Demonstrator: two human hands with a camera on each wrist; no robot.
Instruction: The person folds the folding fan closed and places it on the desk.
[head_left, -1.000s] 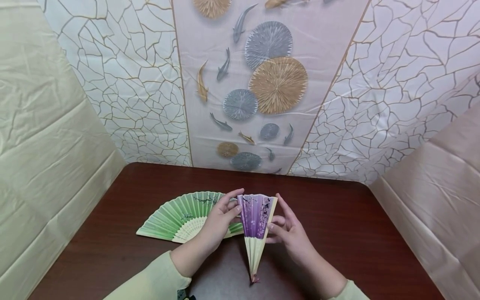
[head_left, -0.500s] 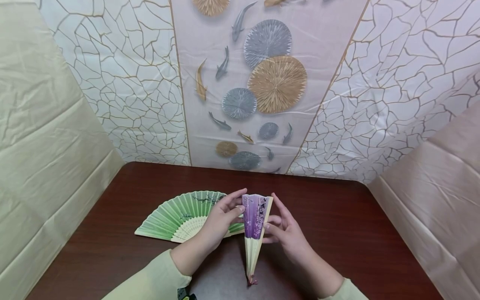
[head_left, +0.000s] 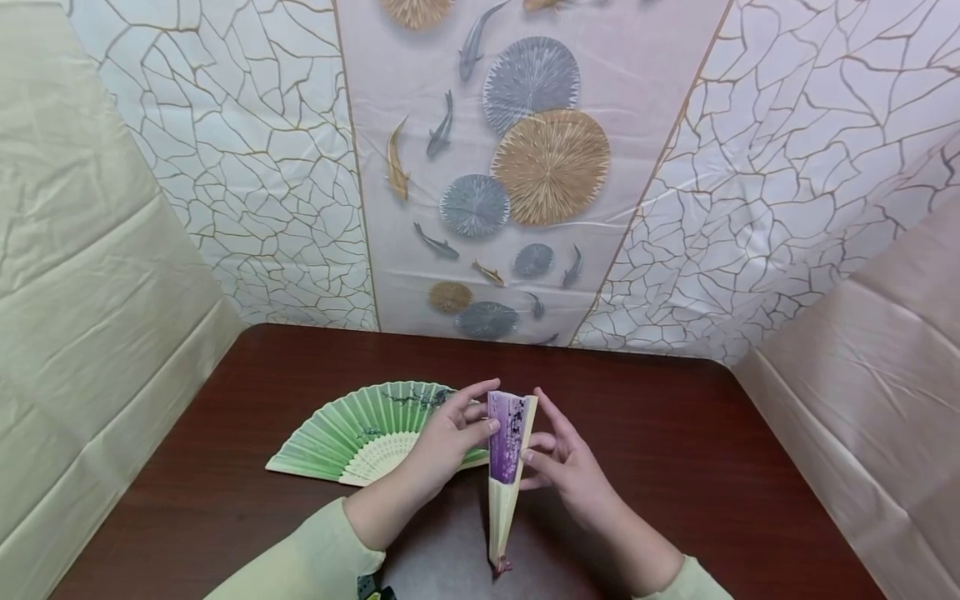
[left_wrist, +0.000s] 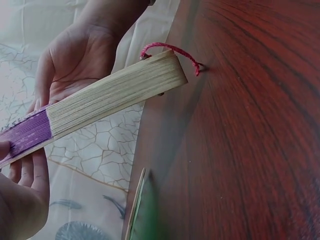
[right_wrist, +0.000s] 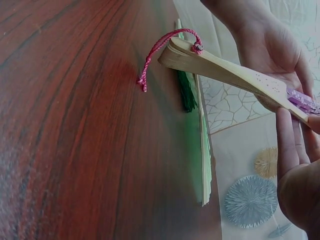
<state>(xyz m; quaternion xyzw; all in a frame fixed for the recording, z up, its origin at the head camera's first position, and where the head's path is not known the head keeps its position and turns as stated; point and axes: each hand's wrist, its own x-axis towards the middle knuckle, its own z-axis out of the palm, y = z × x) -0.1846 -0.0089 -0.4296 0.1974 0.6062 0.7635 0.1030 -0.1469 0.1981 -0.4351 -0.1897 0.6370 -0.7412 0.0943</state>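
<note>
From where I stand, the purple fan (head_left: 506, 446) is right between the person's two hands, drawn into a narrow wedge with its printed leaf at the far end and its pale ribs running down toward the near side. The left hand (head_left: 448, 437) pinches it along the left edge, thumb laid on the near face and the other fingers mostly out of my sight behind. The right hand (head_left: 566, 467) pinches the opposite edge, its thumb against the pale outer stick, lower down than the left thumb, and its index finger stretched up to the far right corner. At the near end, where the ribs come together, a red cord (head_left: 501, 567) is looped through; I can't tell whether that end meets the dark reddish table (head_left: 690, 458) or sits just above it. Beyond the left hand and to its left, a green fan (head_left: 348, 433) lies spread wide on the table, its right part hidden behind that hand and the purple fan. From the right wrist's side, a dark green tassel (right_wrist: 187, 92) shows beside it. Past the table's far edge hangs a cloth backdrop (head_left: 551, 171) printed with fish and round leaves.
</note>
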